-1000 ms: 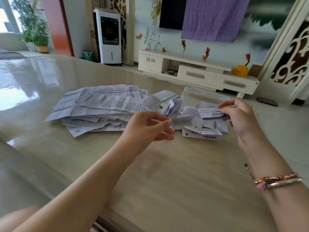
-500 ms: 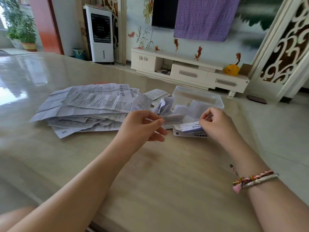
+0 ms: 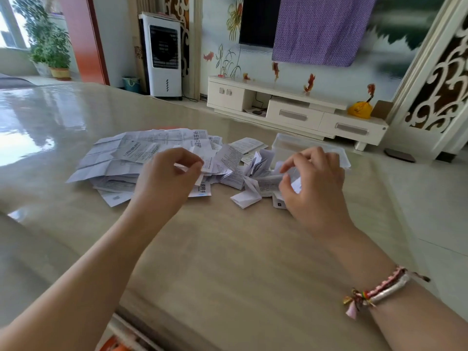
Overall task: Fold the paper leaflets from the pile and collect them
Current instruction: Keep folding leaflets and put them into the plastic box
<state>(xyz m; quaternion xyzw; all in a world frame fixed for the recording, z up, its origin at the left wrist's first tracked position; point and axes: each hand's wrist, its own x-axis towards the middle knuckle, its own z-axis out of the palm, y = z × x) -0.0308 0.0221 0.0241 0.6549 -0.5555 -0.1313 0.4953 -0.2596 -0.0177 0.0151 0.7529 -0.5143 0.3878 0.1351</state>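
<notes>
Left hand (image 3: 168, 178) pinching the leaflet pile (image 3: 141, 158); right hand (image 3: 314, 181) pinching a folded leaflet (image 3: 295, 184)

Beyond the hands, a glossy beige table (image 3: 228, 249) mirrors daylight from a window (image 3: 7, 26) far off to the left, where a potted plant (image 3: 48, 44) stands. Straight ahead, past the table, a white air cooler (image 3: 164, 54) sits by an orange door frame (image 3: 83, 39). A low white TV cabinet (image 3: 296, 110) runs along the painted wall, under a dark screen (image 3: 258, 19) half covered by purple cloth (image 3: 321, 29). A carved white screen (image 3: 440, 72) rises on the right.
</notes>
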